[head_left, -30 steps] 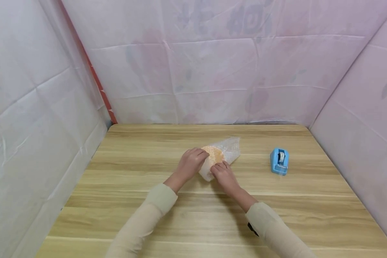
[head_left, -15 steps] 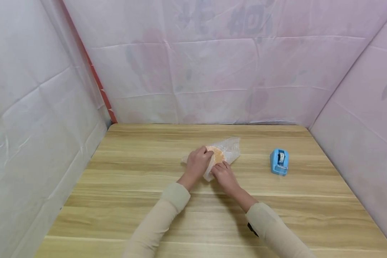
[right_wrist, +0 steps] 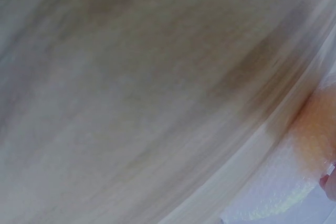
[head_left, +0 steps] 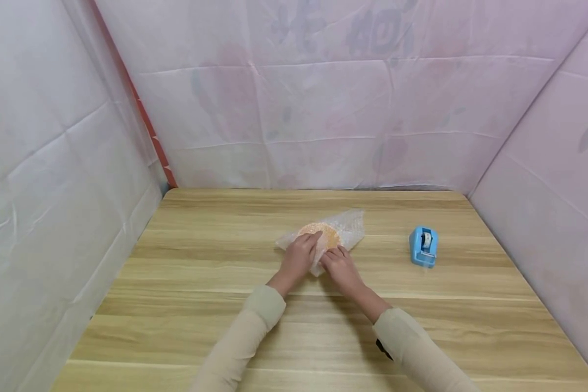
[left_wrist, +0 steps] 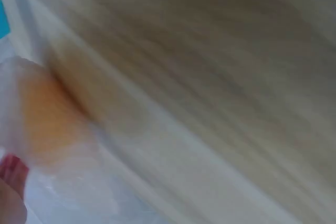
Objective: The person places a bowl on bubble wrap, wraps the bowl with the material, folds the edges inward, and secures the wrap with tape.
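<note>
A round, flat orange thing [head_left: 315, 228] lies in a sheet of bubble wrap [head_left: 353, 223] on the table; its exact kind is hard to tell through the wrap. My left hand [head_left: 298, 258] pinches a folded-over flap of the wrap on the left of the orange thing. At the near right side, my right hand [head_left: 344, 272] holds the wrap's near edge with bent fingers. In the left wrist view the orange thing [left_wrist: 47, 119] is blurred under the wrap, with fingertips [left_wrist: 13, 174] at its lower edge. The right wrist view shows the bubble wrap [right_wrist: 278, 192] at the lower right.
A blue tape dispenser [head_left: 423, 246] with a roll of clear tape stands on the right of the wooden table [head_left: 201, 305]. Pale cloth sheets [head_left: 299, 109] hang behind the table and along both sides.
My left hand moved rightward with a flap, then slightly back toward me. More of the orange thing and the wrap's left corner now show. My right hand stays in place.
</note>
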Demonstrator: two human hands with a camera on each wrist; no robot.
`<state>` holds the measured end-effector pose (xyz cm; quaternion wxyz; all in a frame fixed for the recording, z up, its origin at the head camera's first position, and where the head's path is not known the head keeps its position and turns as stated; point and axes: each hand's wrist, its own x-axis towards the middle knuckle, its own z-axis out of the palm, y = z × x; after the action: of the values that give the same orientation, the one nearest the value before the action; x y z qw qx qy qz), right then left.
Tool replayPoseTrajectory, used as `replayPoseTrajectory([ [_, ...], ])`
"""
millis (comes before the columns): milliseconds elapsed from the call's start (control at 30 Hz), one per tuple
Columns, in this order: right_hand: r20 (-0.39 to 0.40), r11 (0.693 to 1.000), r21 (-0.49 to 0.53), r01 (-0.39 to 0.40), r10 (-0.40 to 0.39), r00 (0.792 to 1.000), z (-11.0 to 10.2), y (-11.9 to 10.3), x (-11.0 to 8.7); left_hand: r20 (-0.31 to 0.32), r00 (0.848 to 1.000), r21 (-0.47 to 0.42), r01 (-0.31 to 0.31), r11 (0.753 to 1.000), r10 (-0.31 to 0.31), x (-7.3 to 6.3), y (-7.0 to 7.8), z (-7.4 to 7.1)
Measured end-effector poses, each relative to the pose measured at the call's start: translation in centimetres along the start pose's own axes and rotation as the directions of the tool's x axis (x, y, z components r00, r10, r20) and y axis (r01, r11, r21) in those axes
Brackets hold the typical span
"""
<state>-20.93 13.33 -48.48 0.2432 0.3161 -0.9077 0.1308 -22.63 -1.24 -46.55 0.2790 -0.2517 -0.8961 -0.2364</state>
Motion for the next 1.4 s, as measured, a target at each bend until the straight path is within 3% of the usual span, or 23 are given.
replayPoseTrajectory([
  [133, -0.008, 1.000, 0.012, 0.004, -0.004, 1.000, 0.0, 0.0, 0.0, 0.060, 0.997, -0.130, -0.042, 0.991, 0.050, -1.0, -1.0, -0.4],
  [233, -0.013, 1.000, 0.023, 0.006, -0.005, 1.000, 0.1, 0.0, -0.1, 0.094, 0.983, -0.125, -0.144, 0.982, 0.156, -1.7, -1.7, -0.7],
  [367, -0.015, 1.000, 0.030, 0.008, -0.007, 1.000, 0.1, 0.1, -0.2, 0.235, 0.929, 0.011, -0.297, 0.955, 0.286, -2.3, -2.4, -0.8],
  [467, -0.013, 0.999, 0.037, 0.014, -0.013, 1.000, 0.0, 0.2, -0.3, 0.345, 0.884, 0.079, -0.362, 0.929, 0.315, -2.5, -2.7, -0.8],
  [567, -0.004, 0.998, 0.056, 0.010, -0.010, 1.000, -0.1, 0.3, -0.3, 0.424, 0.859, 0.089, -0.354, 0.931, 0.286, -2.4, -2.7, -0.9],
  [700, 0.002, 0.996, 0.084, 0.008, -0.008, 1.000, -0.1, 0.3, -0.3, 0.498, 0.838, 0.096, -0.311, 0.946, 0.225, -1.8, -2.3, -1.0],
  [867, 0.030, 0.991, 0.137, -0.001, -0.003, 1.000, -0.2, 0.5, -0.2, 0.564, 0.810, 0.163, -0.301, 0.940, 0.162, -1.2, -1.8, -1.0],
  [1100, 0.117, 0.956, 0.284, -0.068, 0.036, 0.992, -0.5, 0.9, -0.4, 0.618, 0.776, 0.209, -0.317, 0.925, 0.126, -0.5, -1.4, -0.5],
  [1300, 0.124, 0.950, 0.307, -0.061, 0.023, 0.992, -0.5, 1.1, -0.6, 0.680, 0.730, 0.236, -0.314, 0.919, 0.075, 0.1, -1.1, -0.5],
  [1400, 0.130, 0.941, 0.329, -0.080, 0.039, 0.991, -0.6, 1.1, -0.7, 0.693, 0.719, 0.263, -0.327, 0.908, 0.058, 0.3, -1.0, -0.4],
])
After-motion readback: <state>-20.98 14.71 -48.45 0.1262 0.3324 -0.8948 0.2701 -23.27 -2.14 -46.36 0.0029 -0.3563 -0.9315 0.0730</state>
